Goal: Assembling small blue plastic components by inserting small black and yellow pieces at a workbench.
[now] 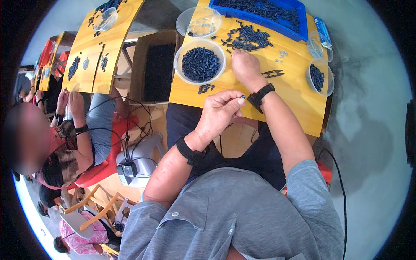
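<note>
Pinching a small dark piece (243,96) between thumb and forefinger, the left hand (222,108) hangs over the near edge of the yellow surface (299,93), its grip pressed together. The right hand (246,65) is farther forward, at the near side of a loose pile of black pieces (250,38); its fingertips are turned away, so I cannot tell whether that grip is spread or pinching anything.

Working well here is probably a matter of a light, steady pinch: so small a piece could roll or slip if squeezed off-centre, and a drop by the edge could end up on the floor. Bringing the left hand farther in over the surface would be safer. For the right hand, taking one piece from the fringe of the pile looks better than digging into its middle, which might scatter the rest toward the pale small parts (282,55).

The forearm should also pass clear of the black snips-like tool (273,73) beside the right wrist, and of the round bowl (178,65) heaped with black pieces on the left.
</note>
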The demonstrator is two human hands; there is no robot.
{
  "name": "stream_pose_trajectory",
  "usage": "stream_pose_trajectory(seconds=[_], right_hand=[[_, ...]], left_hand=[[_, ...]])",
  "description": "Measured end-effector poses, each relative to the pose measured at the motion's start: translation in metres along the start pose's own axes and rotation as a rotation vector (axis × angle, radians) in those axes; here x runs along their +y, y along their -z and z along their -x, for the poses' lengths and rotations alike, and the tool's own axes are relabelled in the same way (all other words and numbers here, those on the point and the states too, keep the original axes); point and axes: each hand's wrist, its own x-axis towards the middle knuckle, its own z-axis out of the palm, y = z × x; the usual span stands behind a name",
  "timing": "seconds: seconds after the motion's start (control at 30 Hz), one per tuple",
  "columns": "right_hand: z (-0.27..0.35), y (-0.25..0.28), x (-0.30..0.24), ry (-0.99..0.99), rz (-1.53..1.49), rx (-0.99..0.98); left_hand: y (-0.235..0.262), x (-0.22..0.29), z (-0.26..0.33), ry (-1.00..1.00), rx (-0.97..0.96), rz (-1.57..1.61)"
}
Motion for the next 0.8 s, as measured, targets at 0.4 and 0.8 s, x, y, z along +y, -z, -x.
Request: stream_pose_trajectory(seconds=[0.4, 0.8], right_hand=[[0.039, 0.036, 0.017, -0.330, -0.890, -0.010], [0.095, 0.155, -0.025, -0.264, -1.521, -0.254]], left_hand=[[0.001, 0.018, 0.012, -0.121, -0.003, 0.048], [-0.009, 0.029, 0.030, -0.227, -0.059, 0.020]])
